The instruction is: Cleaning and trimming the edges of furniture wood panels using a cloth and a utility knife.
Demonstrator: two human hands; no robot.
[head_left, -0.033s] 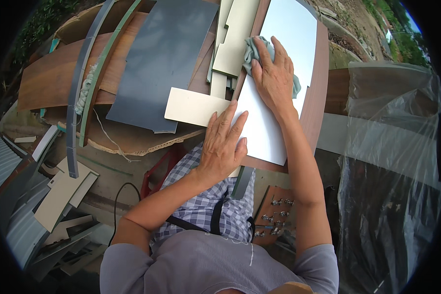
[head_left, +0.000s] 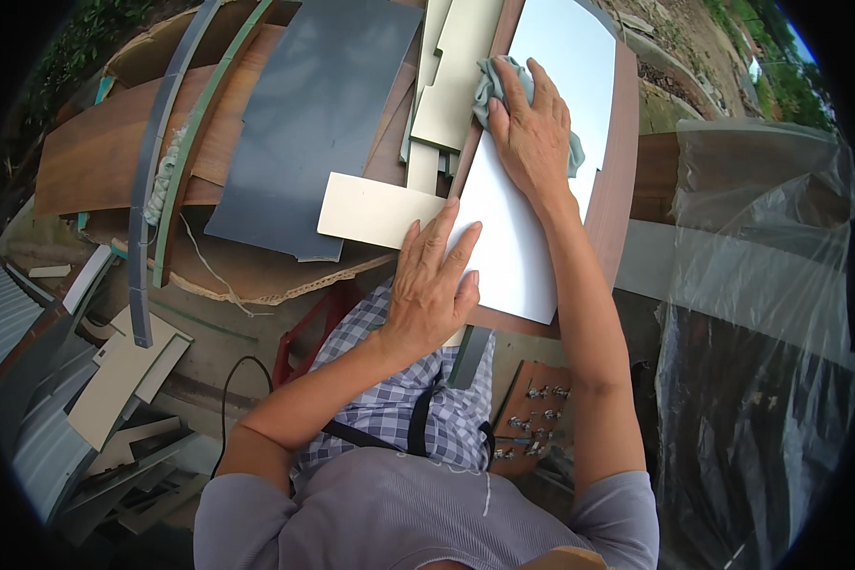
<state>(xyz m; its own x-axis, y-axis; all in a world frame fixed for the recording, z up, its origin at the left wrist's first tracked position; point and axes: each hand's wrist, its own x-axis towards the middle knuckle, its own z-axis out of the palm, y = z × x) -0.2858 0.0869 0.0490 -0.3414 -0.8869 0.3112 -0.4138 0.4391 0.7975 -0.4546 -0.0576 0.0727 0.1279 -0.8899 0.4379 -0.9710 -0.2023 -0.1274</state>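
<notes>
The left hand (head_left: pixel 432 287) lies flat, fingers apart, at the near left edge of the white panel (head_left: pixel 508 252). Farther, the right hand (head_left: pixel 537 150) holds a bunched cloth (head_left: pixel 488 90) against this panel; it has slid slightly forward, so the cloth covers a farther part.

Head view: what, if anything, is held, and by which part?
Right hand: the greenish cloth, from above, across its middle. Left hand: nothing gripped; it lies partly on the white panel.

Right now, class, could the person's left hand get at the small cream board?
Probably yes: the left hand is at the right end of the small cream board, whose top lies mostly uncovered.
</notes>
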